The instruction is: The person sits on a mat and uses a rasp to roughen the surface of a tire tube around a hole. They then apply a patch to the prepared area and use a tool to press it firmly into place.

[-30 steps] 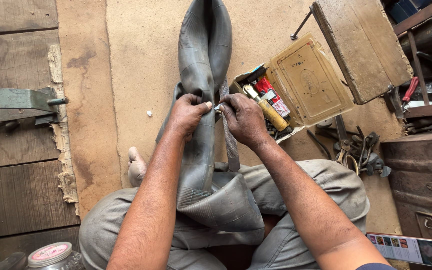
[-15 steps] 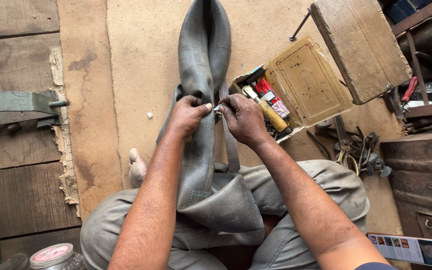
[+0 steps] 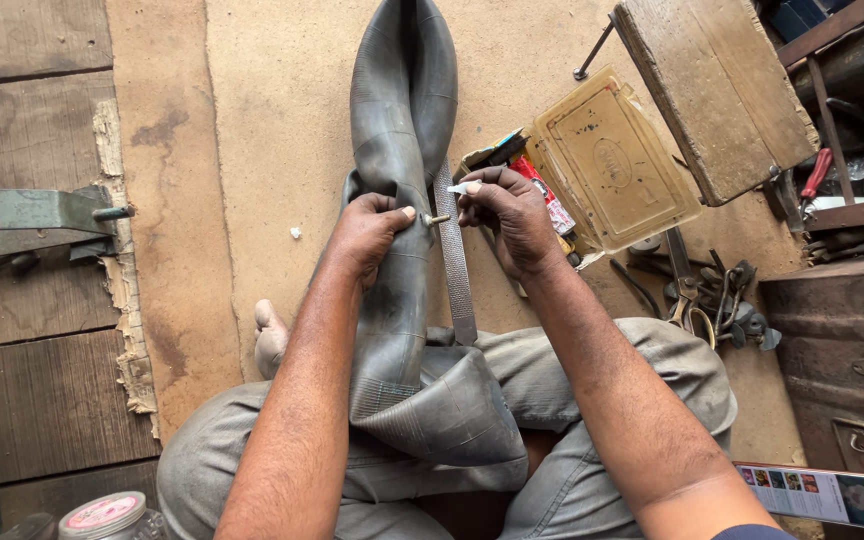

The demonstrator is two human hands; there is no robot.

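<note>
A black rubber inner tube lies folded over my lap and stretches away across the floor. My left hand grips the tube at its small metal valve stem, which sticks out to the right. My right hand is just right of the valve, fingers pinched on a small white cap-like piece. A long flat metal file lies along the tube, under my right hand.
An open tin box with tubes and small items sits right of the hands. A wooden block lies beyond it. Pliers and scissors lie on the floor at right. A green metal fixture is at left, a jar bottom left.
My right hand has drawn slightly away from the tube, so the valve stem now shows between the two hands. The left hand keeps its grip.
</note>
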